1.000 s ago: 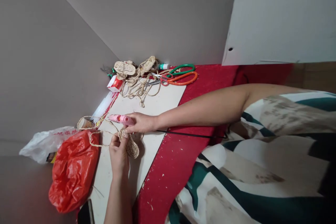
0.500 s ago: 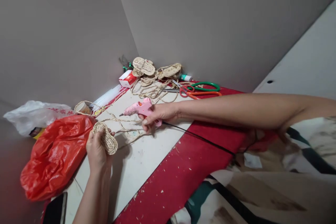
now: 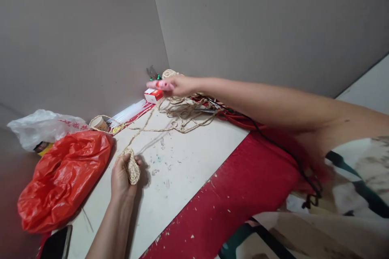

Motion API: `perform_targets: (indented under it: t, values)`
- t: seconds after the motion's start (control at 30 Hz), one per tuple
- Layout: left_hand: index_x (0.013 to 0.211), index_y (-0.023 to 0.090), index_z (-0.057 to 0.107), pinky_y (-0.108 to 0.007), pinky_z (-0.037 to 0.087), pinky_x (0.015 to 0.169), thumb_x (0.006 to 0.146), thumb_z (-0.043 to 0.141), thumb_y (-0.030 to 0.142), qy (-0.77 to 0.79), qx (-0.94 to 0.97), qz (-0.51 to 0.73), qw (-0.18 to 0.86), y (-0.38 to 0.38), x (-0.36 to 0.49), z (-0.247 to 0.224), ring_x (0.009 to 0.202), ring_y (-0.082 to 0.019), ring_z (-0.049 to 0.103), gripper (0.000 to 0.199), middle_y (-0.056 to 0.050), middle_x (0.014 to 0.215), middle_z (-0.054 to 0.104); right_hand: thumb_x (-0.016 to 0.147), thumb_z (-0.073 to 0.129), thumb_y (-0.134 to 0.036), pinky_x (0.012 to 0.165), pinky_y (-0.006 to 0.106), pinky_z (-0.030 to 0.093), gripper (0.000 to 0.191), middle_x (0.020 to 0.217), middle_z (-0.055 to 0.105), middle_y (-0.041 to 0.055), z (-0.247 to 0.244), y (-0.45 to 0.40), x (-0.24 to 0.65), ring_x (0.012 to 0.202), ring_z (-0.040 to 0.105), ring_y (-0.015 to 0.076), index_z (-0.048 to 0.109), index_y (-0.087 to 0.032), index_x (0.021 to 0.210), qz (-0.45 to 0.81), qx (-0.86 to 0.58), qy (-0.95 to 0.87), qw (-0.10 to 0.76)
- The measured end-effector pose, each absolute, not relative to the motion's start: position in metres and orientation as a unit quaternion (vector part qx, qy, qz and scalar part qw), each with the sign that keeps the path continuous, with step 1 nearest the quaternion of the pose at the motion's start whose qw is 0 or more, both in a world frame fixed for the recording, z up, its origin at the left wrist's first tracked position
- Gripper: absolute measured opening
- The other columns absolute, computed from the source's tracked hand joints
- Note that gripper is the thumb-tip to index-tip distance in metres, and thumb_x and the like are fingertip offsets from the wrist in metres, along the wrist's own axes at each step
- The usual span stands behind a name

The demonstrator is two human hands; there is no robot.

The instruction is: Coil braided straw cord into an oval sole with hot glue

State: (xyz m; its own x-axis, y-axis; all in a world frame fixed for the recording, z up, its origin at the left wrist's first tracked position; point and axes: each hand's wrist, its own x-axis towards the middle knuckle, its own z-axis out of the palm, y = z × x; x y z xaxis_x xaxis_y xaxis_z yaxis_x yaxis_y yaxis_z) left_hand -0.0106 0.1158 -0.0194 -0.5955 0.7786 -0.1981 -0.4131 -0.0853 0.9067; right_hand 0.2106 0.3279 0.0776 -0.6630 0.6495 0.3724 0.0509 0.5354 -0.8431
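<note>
Head view: the woven sole [image 3: 133, 168] is held over the white board [image 3: 182, 170], near the red bag [image 3: 65, 174]. Its long axis runs mostly up and down the frame, the lower end leaning slightly right; a braided cord [image 3: 142, 128] trails from its upper end toward the tangle of rope [image 3: 185, 109]. The pink glue gun [image 3: 161, 85] lies nearly level, its front end pointing left — blurred at the tip.

Half a second ago the glue gun was low over the white board, close to the sole; now it is up by the wall corner, in front of the red-and-white box [image 3: 153, 96], and the forearm covers the scissors' handles.

The right hand [image 3: 179, 85] wraps the glue gun at the end of an outstretched arm; whether it touches the box, I cannot tell. The left hand [image 3: 120, 173] pinches the sole — thumb across its face, fingers curled behind, forearm rising from the bottom edge.
</note>
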Motion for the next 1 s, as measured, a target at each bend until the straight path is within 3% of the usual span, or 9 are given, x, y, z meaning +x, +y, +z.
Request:
perform_targets:
  t: [0.07, 0.17, 0.3, 0.4, 0.47, 0.57, 0.77, 1.0]
  values:
    - [0.079, 0.014, 0.057, -0.023, 0.051, 0.048, 0.063, 0.065, 0.012, 0.534, 0.171, 0.71, 0.425, 0.116, -0.01, -0.024, 0.053, -0.011, 0.057, 0.019, 0.0, 0.069, 0.058, 0.062, 0.066, -0.002, 0.087, 0.031, 0.045, 0.023, 0.087, 0.066, 0.0019, 0.061, 0.318, 0.214, 0.09, 0.058, 0.0163, 0.066, -0.011, 0.084, 0.413, -0.242, -0.811, 0.336]
    - [0.084, 0.015, 0.058, -0.024, 0.051, 0.047, 0.064, 0.066, 0.012, 0.538, 0.17, 0.702, 0.435, 0.116, -0.012, -0.025, 0.051, -0.011, 0.056, 0.022, 0.001, 0.07, 0.058, 0.073, 0.066, -0.015, 0.087, 0.028, 0.044, 0.023, 0.093, 0.064, 0.0013, 0.059, 0.3, 0.227, 0.093, 0.057, 0.013, 0.063, -0.013, 0.096, 0.385, -0.245, -0.803, 0.384]
    - [0.086, 0.017, 0.059, -0.023, 0.05, 0.045, 0.066, 0.066, 0.015, 0.551, 0.164, 0.689, 0.441, 0.116, -0.013, -0.025, 0.05, -0.011, 0.056, 0.021, 0.003, 0.068, 0.057, 0.084, 0.059, -0.031, 0.061, 0.017, 0.044, 0.023, 0.08, 0.06, 0.0, 0.079, 0.258, 0.244, 0.069, 0.057, 0.0059, 0.059, -0.009, 0.093, 0.427, -0.268, -0.72, 0.477]
    - [0.089, 0.017, 0.061, -0.023, 0.049, 0.045, 0.069, 0.067, 0.019, 0.568, 0.161, 0.677, 0.439, 0.116, -0.012, -0.025, 0.05, -0.011, 0.057, 0.021, 0.003, 0.068, 0.058, 0.086, 0.054, -0.041, 0.051, 0.012, 0.038, 0.033, 0.076, 0.06, 0.0002, 0.079, 0.22, 0.242, 0.061, 0.056, 0.0045, 0.061, -0.008, 0.086, 0.503, -0.235, -0.725, 0.408]
    - [0.089, 0.016, 0.061, -0.023, 0.048, 0.044, 0.074, 0.067, 0.026, 0.584, 0.156, 0.674, 0.425, 0.117, -0.01, -0.024, 0.05, -0.012, 0.056, 0.019, 0.002, 0.067, 0.059, 0.085, 0.056, -0.034, 0.053, 0.013, 0.041, 0.027, 0.085, 0.063, -0.0012, 0.067, 0.201, 0.234, 0.064, 0.057, 0.0042, 0.063, -0.016, 0.104, 0.54, -0.166, -0.759, 0.322]
    - [0.086, 0.015, 0.061, -0.023, 0.046, 0.043, 0.079, 0.063, 0.038, 0.613, 0.162, 0.667, 0.392, 0.116, -0.007, -0.023, 0.047, -0.012, 0.055, 0.024, 0.0, 0.065, 0.06, 0.082, 0.06, -0.025, 0.062, 0.017, 0.046, 0.027, 0.083, 0.065, 0.0016, 0.04, 0.189, 0.217, 0.071, 0.058, 0.0086, 0.066, -0.017, 0.107, 0.581, -0.118, -0.764, 0.254]
    - [0.08, 0.018, 0.057, -0.022, 0.042, 0.044, 0.072, 0.069, 0.042, 0.642, 0.209, 0.643, 0.362, 0.113, -0.003, -0.025, 0.045, -0.01, 0.048, 0.028, 0.003, 0.061, 0.056, 0.082, 0.061, -0.036, 0.05, 0.018, 0.041, 0.035, 0.061, 0.057, -0.0023, -0.003, 0.2, 0.195, 0.054, 0.048, 0.0077, 0.067, -0.013, 0.109, 0.661, -0.153, -0.705, 0.207]
    - [0.068, 0.018, 0.053, -0.021, 0.037, 0.043, 0.076, 0.065, 0.04, 0.645, 0.275, 0.616, 0.36, 0.105, 0.004, -0.026, 0.048, -0.01, 0.043, 0.026, 0.002, 0.059, 0.049, 0.08, 0.064, -0.036, 0.056, 0.017, 0.042, 0.037, 0.064, 0.058, -0.0025, -0.017, 0.204, 0.199, 0.061, 0.053, 0.0082, 0.067, -0.016, 0.112, 0.669, -0.139, -0.692, 0.234]
